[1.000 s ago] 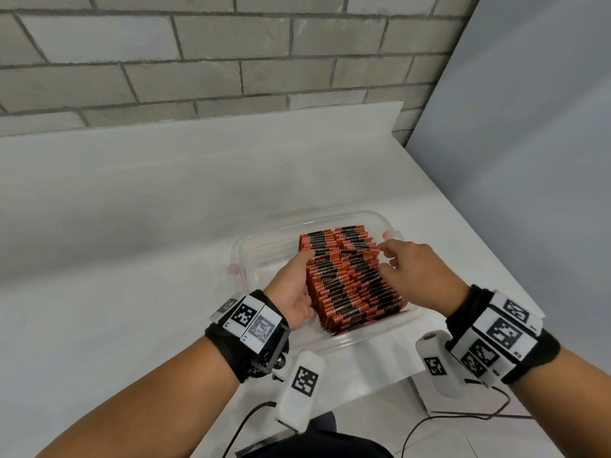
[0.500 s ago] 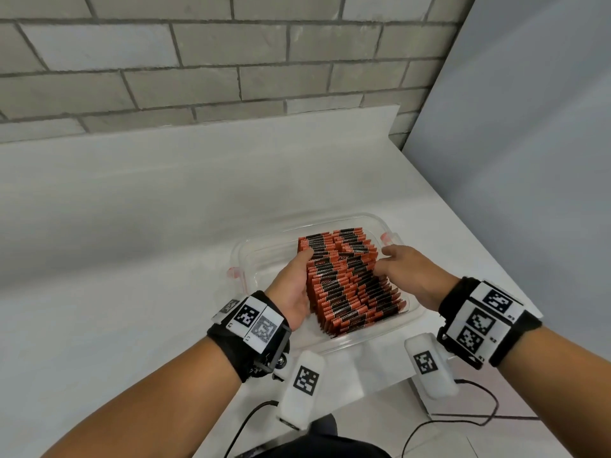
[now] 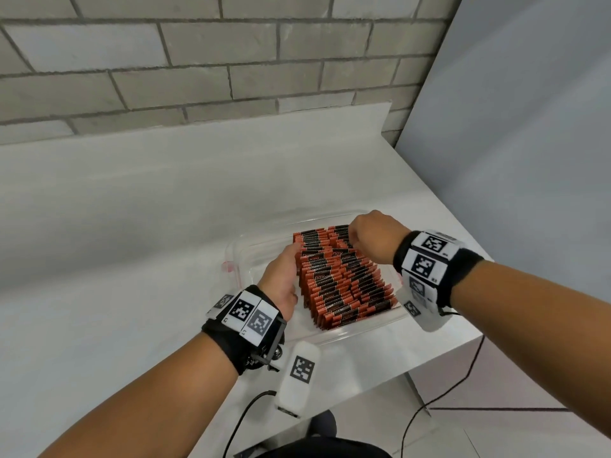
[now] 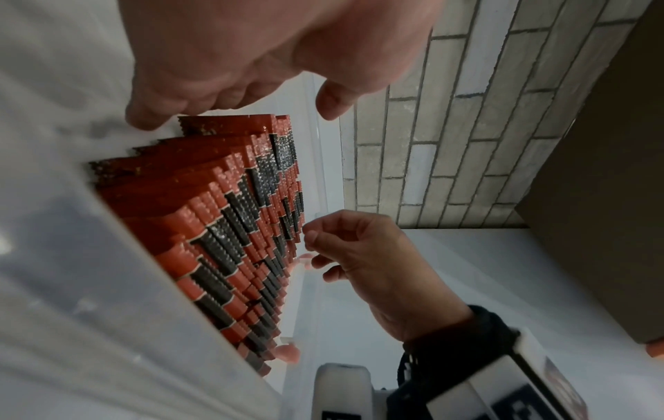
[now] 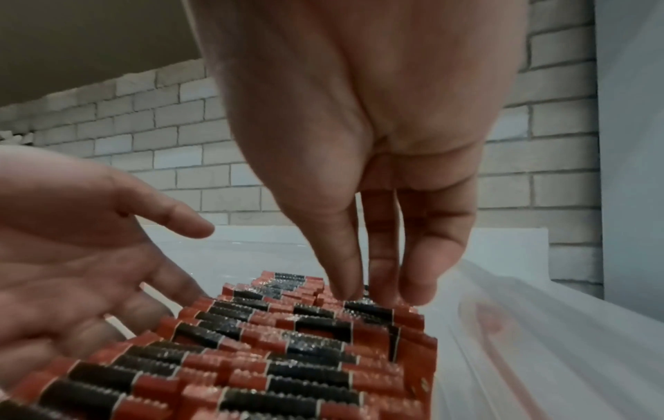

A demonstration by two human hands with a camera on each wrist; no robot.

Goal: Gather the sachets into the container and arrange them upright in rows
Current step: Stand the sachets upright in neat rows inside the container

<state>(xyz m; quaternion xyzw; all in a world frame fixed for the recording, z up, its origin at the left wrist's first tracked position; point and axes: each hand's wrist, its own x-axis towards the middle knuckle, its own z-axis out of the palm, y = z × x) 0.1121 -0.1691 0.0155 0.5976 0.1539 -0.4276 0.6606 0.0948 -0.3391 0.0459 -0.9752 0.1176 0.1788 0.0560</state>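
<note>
I see sachets [image 3: 342,279] standing on edge in the container [image 3: 238,259], rows running away from me; left hand [image 3: 281,276] flat against their left side, right hand's [image 3: 373,234] fingertips [image 5: 380,287] pressing far tops.

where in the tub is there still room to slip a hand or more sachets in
Free: the strip of clear container floor between its left wall and the sachets, where the left hand rests, and a band along the far wall. Crowded: the right side, packed to the wall under the right hand.
</note>
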